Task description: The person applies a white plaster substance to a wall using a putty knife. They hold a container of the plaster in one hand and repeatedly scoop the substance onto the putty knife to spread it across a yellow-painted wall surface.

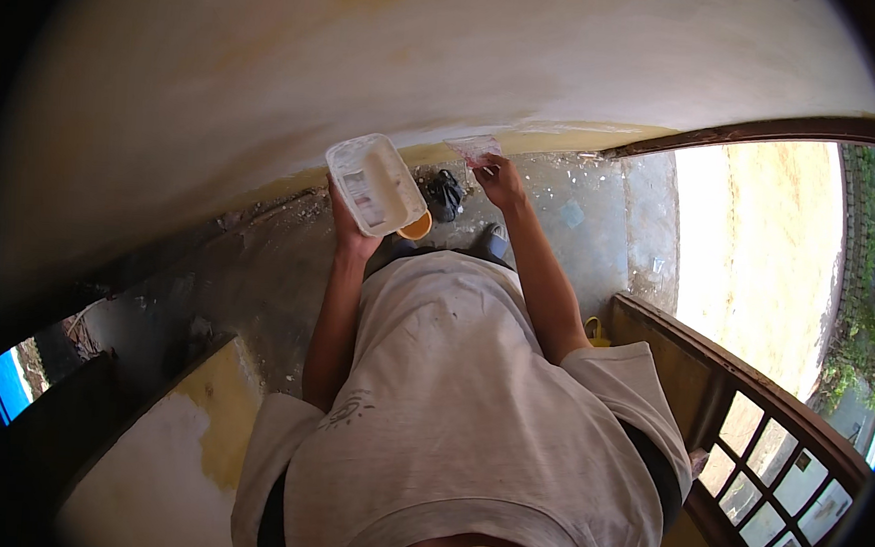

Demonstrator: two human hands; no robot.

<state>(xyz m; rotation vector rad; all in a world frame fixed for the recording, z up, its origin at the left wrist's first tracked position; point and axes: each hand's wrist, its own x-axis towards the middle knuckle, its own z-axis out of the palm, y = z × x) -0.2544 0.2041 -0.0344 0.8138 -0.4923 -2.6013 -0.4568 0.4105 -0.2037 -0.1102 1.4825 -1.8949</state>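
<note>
My left hand is closed around the side of a white plastic tub, tilted so its inside shows. Whitish residue coats the tub's walls, and a small flat patch lies at its bottom. Out to the right, my right hand pinches a thin, flat, translucent piece with pale smears; its exact kind is unclear. This piece is close to the foot of the off-white wall, though I cannot tell whether it touches.
Below the tub are an orange container and a black bag on the grey floor, which is speckled with white bits. My sandalled foot shows nearby. A bright doorway and a brown door with glass panes are at right.
</note>
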